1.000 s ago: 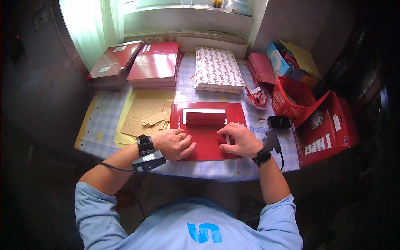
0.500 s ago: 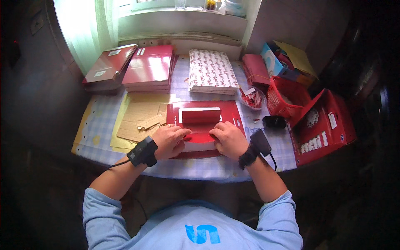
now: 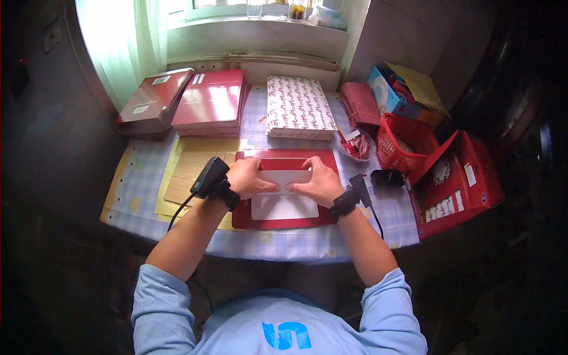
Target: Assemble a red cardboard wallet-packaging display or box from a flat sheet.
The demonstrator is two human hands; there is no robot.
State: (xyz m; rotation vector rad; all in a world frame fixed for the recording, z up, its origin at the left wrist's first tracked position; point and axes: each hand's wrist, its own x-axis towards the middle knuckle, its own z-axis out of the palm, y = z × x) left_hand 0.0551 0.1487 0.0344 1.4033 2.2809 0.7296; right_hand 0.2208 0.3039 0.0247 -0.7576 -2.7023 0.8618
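Observation:
A red cardboard panel (image 3: 275, 224) lies flat in front of me at the table's near edge. Its middle shows a white area, and from it a white-faced cardboard flap (image 3: 285, 177) stands up, tilted. My left hand (image 3: 248, 178) pinches the flap's left end, thumb on the white face and fingers behind it. At the right end my right hand (image 3: 320, 184) grips the same flap, its thumb pointing inward. The far side of the flap, where the fingertips press, is mostly hidden. Both wrists carry black strapped devices with cables.
Stacks of red boxes (image 3: 210, 97) and a pile of patterned white boards (image 3: 299, 106) stand at the back. Brown cardboard pieces (image 3: 189, 177) lie left. To the right are a bowl of red scraps (image 3: 356, 144), a red basket (image 3: 397, 148), a black object (image 3: 388, 177) and an open red box (image 3: 467, 177).
Both hands have moved slightly away from me with the flap's edge. The flap now stands up with its white face toward me, where red surface showed before.

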